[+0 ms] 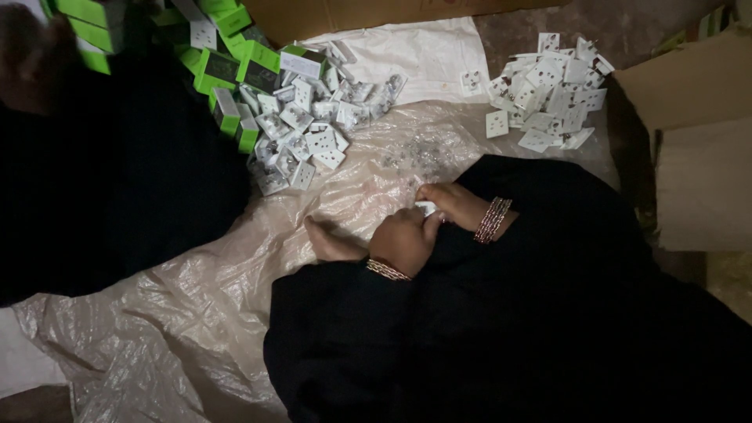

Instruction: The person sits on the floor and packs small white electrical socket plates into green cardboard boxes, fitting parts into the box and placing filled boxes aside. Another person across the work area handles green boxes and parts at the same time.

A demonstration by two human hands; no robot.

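My left hand (399, 239) and my right hand (454, 205) meet over a crinkled plastic sheet (196, 305), both in black sleeves with bangles at the wrists. Between the fingertips sits a small white piece (427, 207), mostly hidden; it looks like a wall socket plate. My left hand curls around it from below, my right pinches it from above. Just beyond the hands lies a scatter of small clear packets (423, 153).
A heap of white socket plates (313, 125) lies at upper centre, with green boxes (227, 63) behind it. Another pile of white plates (548, 90) sits at upper right beside a cardboard box (689, 78). A person in dark clothing (102, 172) sits at left.
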